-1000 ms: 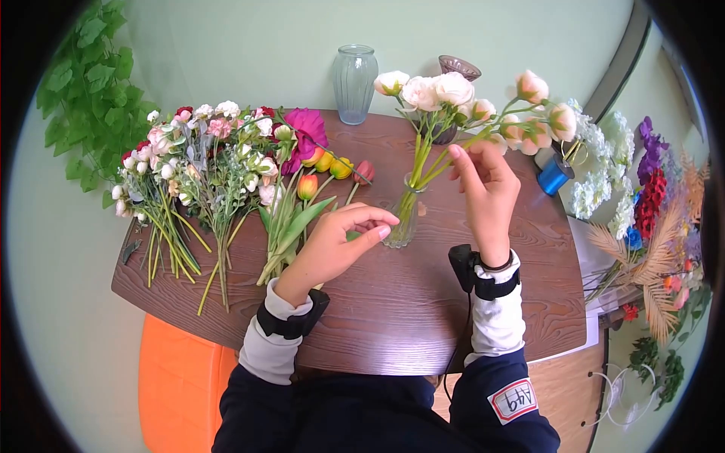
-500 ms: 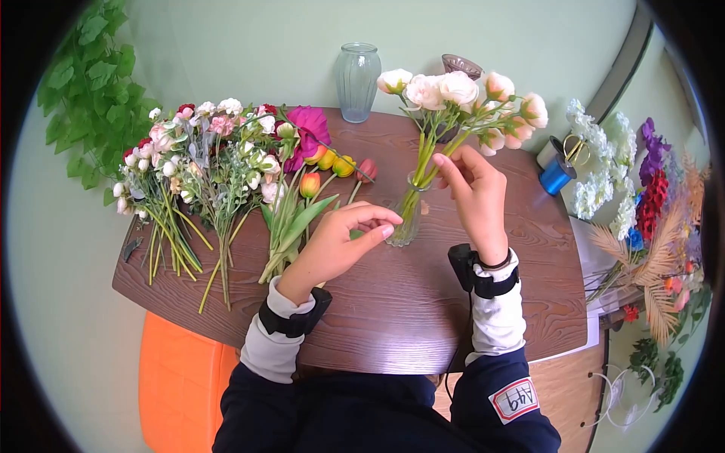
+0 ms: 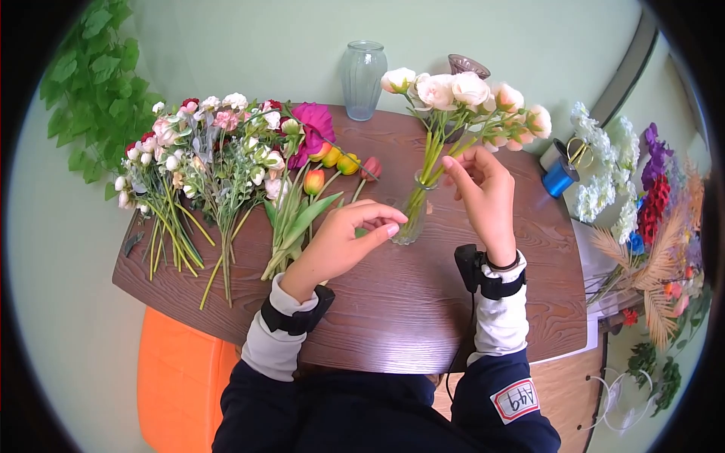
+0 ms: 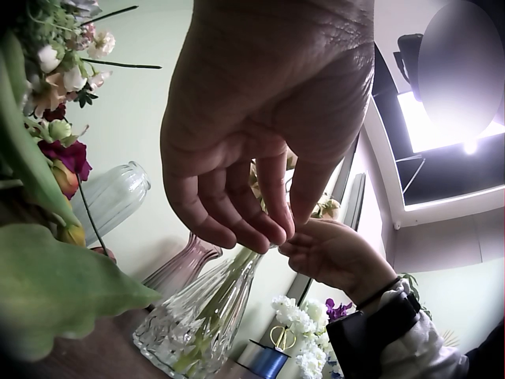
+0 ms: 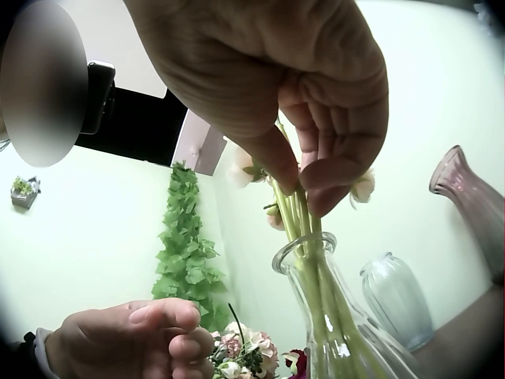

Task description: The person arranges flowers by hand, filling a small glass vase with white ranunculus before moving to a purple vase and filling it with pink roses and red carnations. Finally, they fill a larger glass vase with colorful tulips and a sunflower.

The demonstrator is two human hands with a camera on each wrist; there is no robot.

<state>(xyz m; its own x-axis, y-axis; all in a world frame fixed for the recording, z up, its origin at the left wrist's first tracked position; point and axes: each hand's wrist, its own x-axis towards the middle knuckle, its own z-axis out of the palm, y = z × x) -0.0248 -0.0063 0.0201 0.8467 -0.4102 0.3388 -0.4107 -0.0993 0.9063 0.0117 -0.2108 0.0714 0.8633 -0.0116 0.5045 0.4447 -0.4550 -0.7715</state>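
A small clear glass vase stands on the table with several green stems in it, topped by pale pink ranunculus-like flowers that lean right. Just above the rim, my right hand pinches stems between thumb and fingertips, as the right wrist view shows. My left hand is held beside the vase at its lower left, fingers loosely bent and nothing in them. In the left wrist view the left fingers hang in front of the vase's neck and partly hide the stems.
Left on the table lie tulips, a magenta flower and bunches of pink and white flowers. A taller glass vase and a purple-tinted one stand behind. Blue ribbon and scissors are at right.
The right hand has moved left and closer to the vase's mouth, and the flowers on the right have drawn inward toward the others. The left hand stays beside the vase.
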